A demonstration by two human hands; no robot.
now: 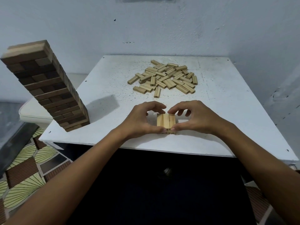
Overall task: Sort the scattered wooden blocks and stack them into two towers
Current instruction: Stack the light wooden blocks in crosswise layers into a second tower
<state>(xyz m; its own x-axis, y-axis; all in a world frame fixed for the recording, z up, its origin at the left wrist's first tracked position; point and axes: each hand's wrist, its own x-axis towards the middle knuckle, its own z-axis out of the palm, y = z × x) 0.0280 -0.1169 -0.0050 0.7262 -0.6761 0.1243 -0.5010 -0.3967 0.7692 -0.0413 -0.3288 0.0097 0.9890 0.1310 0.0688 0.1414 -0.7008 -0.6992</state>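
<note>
My left hand (pixel 141 118) and right hand (pixel 193 117) pinch a row of three light wooden blocks (pixel 165 122) between curled fingers and thumbs on the white table (pixel 227 120). Left of my left hand stands the dark block tower (pixel 47 85); beyond both hands, loose light blocks (pixel 165 77) lie heaped.

Dark tower (pixel 47 85) stands left; pale blocks (pixel 164 77) scattered — three-block row (pixel 165 121) flat.

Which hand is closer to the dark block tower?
Left. The left hand sits between the dark block tower and the three light blocks; the right hand is beyond them.
</note>
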